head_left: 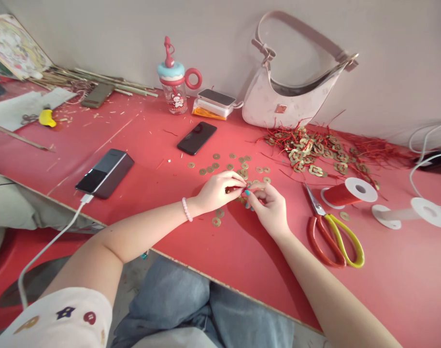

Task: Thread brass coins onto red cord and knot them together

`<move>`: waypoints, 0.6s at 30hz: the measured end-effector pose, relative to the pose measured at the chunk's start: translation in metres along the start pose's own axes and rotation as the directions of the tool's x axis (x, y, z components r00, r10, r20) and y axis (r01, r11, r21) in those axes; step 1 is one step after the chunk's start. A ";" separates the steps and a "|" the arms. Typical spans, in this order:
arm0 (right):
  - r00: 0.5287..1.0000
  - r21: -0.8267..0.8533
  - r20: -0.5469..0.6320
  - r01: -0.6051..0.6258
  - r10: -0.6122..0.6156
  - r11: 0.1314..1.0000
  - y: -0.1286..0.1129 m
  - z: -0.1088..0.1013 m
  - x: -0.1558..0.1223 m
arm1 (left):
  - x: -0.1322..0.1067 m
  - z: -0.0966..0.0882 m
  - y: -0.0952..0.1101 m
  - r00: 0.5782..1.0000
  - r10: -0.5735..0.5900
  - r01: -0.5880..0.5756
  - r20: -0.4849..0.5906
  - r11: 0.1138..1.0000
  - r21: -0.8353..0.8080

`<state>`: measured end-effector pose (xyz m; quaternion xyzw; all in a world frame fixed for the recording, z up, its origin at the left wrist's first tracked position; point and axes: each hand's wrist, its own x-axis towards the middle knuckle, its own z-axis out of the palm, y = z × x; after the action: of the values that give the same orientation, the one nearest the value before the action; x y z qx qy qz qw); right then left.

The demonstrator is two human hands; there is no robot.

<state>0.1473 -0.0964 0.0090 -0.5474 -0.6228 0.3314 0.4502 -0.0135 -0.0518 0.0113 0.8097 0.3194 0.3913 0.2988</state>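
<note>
My left hand and my right hand meet fingertip to fingertip over the red table. Both pinch something small, which looks like a brass coin and a bit of red string. Loose brass coins with square holes lie scattered just beyond and below my fingers. A heap of coins tied with red string sits to the back right. A spool of red string and red-and-yellow scissors lie right of my right hand.
A black phone, a power bank with white cable, a drinking cup, a pink handbag and an empty white spool stand around. Bamboo sticks lie at the back left. The table's near edge crosses my lap.
</note>
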 end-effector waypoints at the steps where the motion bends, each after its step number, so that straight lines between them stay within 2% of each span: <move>1: 1.000 -0.007 0.001 0.003 -0.003 1.000 0.000 0.000 0.000 | 0.000 0.000 0.000 1.000 0.003 -0.003 0.002 1.000 -0.001; 18: 0.999 -0.016 0.032 -0.013 0.013 1.000 0.000 0.000 0.001 | 0.001 0.000 0.002 0.999 0.022 -0.023 0.038 0.999 0.030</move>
<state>0.1474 -0.0956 0.0090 -0.5496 -0.6290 0.3380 0.4336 -0.0126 -0.0520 0.0129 0.8250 0.3105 0.3742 0.2880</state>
